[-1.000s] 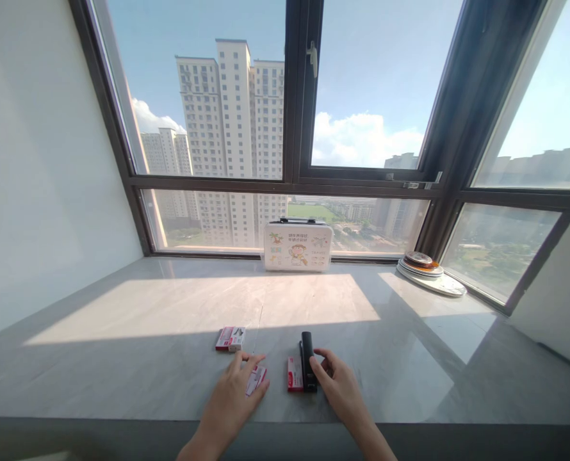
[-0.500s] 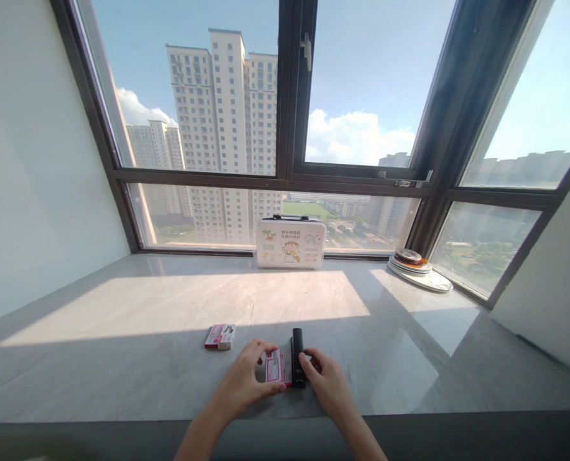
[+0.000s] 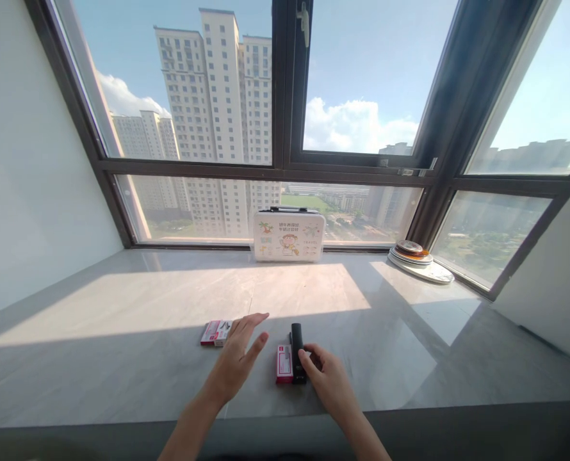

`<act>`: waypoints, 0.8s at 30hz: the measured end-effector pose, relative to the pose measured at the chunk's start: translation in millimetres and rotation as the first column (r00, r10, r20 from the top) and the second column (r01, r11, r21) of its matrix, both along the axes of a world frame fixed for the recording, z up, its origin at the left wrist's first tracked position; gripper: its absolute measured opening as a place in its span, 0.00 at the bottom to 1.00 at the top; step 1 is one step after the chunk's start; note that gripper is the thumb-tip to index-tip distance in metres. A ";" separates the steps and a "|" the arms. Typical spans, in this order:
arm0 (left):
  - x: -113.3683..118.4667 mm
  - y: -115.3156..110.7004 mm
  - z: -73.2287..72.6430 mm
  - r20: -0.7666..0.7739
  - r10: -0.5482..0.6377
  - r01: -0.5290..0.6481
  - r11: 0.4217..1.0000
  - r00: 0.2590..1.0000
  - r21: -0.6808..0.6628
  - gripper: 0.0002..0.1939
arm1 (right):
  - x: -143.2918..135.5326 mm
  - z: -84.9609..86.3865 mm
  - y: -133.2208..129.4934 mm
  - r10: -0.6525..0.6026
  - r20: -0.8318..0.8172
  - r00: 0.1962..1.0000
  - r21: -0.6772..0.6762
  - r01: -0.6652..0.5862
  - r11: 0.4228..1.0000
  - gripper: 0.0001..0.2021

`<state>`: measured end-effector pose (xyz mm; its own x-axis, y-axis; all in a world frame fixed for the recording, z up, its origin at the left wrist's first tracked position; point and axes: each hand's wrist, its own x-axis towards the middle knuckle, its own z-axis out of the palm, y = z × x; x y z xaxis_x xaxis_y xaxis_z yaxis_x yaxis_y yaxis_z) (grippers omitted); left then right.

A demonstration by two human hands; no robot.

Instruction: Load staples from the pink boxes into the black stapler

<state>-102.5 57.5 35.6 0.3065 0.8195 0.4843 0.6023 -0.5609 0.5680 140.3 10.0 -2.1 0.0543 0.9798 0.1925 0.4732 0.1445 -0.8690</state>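
Pale marbled stone makes up the windowsill (image 3: 136, 378), spread beneath a dark-framed window (image 3: 279, 96) and crossed by bands of sunlight and shadow. On its near part lies the black stapler (image 3: 298, 355), lengthwise, one end toward the glass. Just to the left of the stapler, close against it, is a pink-and-white box (image 3: 284, 363); whether this is one box or two stacked cannot be told. At the stapler's right side is the right hand (image 3: 330, 378), thumb and forefinger touching it, the other fingers curled; whether it grips the stapler or only steadies it is unclear. Farther left of the stapler, the left hand (image 3: 232, 365) is loosely spread, thumb well away from the fingers, with nothing in its grasp. Beyond that hand, left of the stapler, lies a second box (image 3: 211, 333), partly covered by the fingers in this view. Well behind the stapler, a white carry case (image 3: 289, 237) with cartoon prints stands upright against the window. Far to the stapler's right and behind, plates (image 3: 412, 258) are stacked in the corner.
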 end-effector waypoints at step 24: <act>2.0 -27.4 -21.4 0.114 -0.058 0.084 0.967 0.992 -0.240 0.29 | -1.4 1.8 0.1 0.001 0.012 1.000 -0.005 -0.001 1.000 0.23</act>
